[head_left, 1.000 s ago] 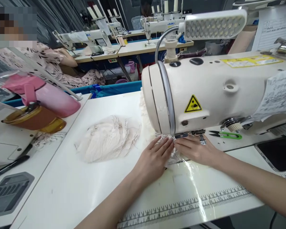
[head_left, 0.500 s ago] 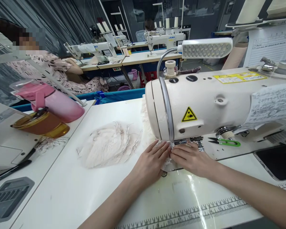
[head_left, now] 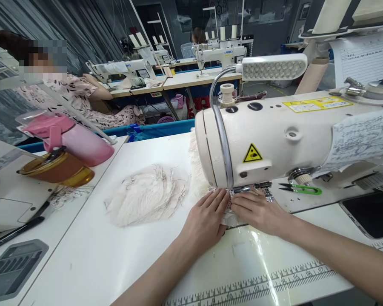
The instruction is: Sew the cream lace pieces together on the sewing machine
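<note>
My left hand (head_left: pixel 206 216) lies with its fingers stretched out and close together on a strip of pale lace fabric (head_left: pixel 230 219) at the front of a sewing machine (head_left: pixel 261 144). From the right, my right hand (head_left: pixel 258 210) rests flat on the same fabric, its fingertips almost meeting those of the left. Both thumbs are mostly hidden. The presser foot area is largely covered by my fingers and the machine head. More pale fabric shows behind the head on its left. Further left lies a loose pile of cream lace (head_left: pixel 147 195) with stray threads.
Green thread snips (head_left: pixel 301 189) lie right of my right hand, with a dark phone (head_left: pixel 370 214) beyond. A ruler strip (head_left: pixel 258 289) runs along the front edge. At left stand an amber cup (head_left: pixel 60 168) and a pink bottle (head_left: pixel 86 142). Another person (head_left: pixel 73 93) sits behind.
My hands stay at the front of the machine, with the left shifted very slightly. The view has moved a little; the lace pile lies as before.
</note>
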{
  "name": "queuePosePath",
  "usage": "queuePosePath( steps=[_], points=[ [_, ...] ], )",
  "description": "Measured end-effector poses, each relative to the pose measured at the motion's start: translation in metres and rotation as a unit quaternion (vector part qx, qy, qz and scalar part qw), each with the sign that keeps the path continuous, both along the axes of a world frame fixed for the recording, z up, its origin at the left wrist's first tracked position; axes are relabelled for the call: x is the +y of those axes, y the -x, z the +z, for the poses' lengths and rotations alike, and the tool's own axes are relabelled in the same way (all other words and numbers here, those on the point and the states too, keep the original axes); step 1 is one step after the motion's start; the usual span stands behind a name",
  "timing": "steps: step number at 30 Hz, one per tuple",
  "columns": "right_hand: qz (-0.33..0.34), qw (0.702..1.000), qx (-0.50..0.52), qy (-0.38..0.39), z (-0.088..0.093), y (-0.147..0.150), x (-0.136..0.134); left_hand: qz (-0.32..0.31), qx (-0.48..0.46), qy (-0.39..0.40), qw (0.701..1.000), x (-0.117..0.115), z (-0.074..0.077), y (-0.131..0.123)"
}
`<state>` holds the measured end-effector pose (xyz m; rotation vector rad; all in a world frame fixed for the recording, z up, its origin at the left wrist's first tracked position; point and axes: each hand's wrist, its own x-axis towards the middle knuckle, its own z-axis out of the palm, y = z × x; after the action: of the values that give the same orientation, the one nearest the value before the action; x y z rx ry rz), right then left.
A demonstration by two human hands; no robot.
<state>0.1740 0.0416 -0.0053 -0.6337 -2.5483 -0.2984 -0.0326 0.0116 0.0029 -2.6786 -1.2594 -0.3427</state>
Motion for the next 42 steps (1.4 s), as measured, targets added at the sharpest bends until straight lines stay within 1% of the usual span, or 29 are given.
queuePosePath(
  steps=[6, 14, 18, 22, 26, 31, 39, 42],
  points=[
    [-0.018, 1.000, 0.000, -0.014, -0.001, -0.002, 0.000, 0.008, 0.017, 0.000, 1.000, -0.002, 0.001, -0.003],
    [-0.063, 0.996, 0.010, -0.070, 0.002, -0.004, 0.000, 0.002, 0.021, -0.029, 0.999, -0.003, 0.000, -0.002],
    [-0.065, 0.993, 0.008, -0.098, 0.008, -0.004, 0.001, -0.005, 0.019, -0.040, 0.999, -0.005, 0.002, -0.001],
    [-0.061, 0.993, 0.012, -0.098, 0.011, -0.006, 0.002, -0.016, 0.022, -0.042, 0.999, -0.005, 0.005, -0.001],
    [-0.077, 0.992, -0.005, -0.100, 0.010, -0.008, 0.002, -0.018, 0.026, -0.037, 0.999, -0.005, 0.003, 0.000],
    [-0.098, 0.988, -0.025, -0.120, 0.006, -0.010, 0.003, -0.010, 0.019, -0.036, 0.999, -0.003, 0.001, -0.001],
    [-0.104, 0.981, -0.042, -0.156, 0.003, -0.013, 0.006, 0.009, 0.017, -0.018, 1.000, 0.000, 0.002, -0.003],
    [-0.101, 0.980, -0.047, -0.164, 0.004, -0.013, 0.005, -0.011, 0.009, -0.040, 0.999, 0.000, 0.001, -0.002]
  ],
)
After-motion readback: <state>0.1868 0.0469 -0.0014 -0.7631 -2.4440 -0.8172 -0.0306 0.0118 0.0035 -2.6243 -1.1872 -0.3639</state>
